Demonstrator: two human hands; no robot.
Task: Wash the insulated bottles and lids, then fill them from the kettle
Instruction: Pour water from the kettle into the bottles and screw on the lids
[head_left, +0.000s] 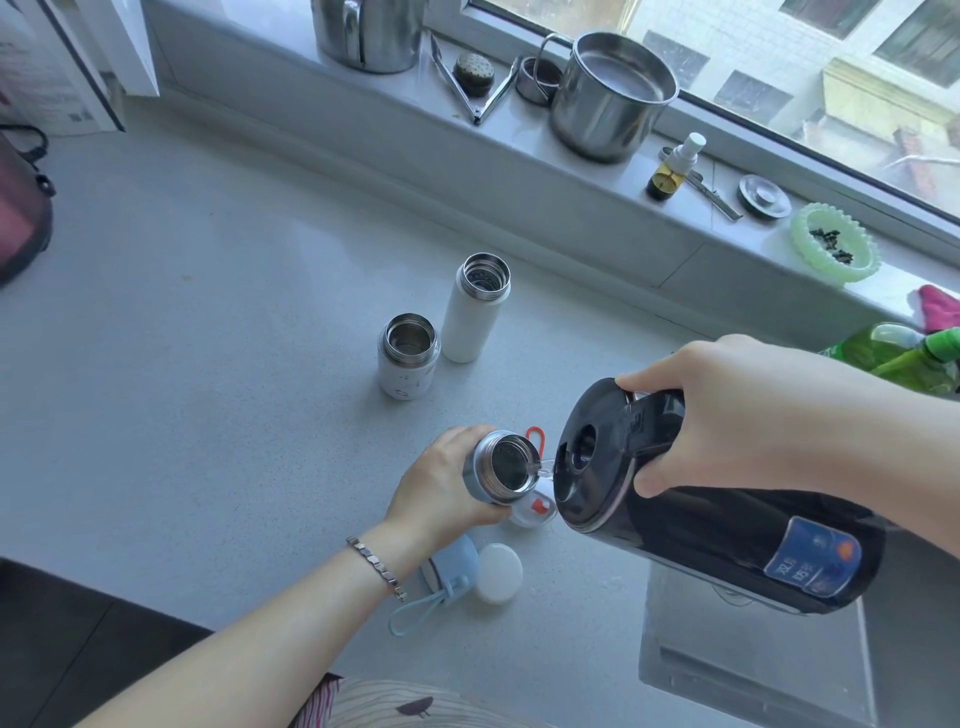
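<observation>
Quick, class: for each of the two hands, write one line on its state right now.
Left hand: closed around the blue bottle, holding it.
Right hand: closed around the handle of the black kettle, which tilts toward the bottle.

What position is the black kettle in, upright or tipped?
Tipped. The right hand holds the kettle almost on its side, spout at the open mouth of the bottle gripped by the left hand.

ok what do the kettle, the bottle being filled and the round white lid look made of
The kettle: glossy black, probably plastic shell, from soft window reflections. The bottle in the left hand: brushed stainless steel mouth, bright grey sheen; body pale blue coating. The round white lid: matte, slightly translucent, likely plastic or silicone.
</observation>
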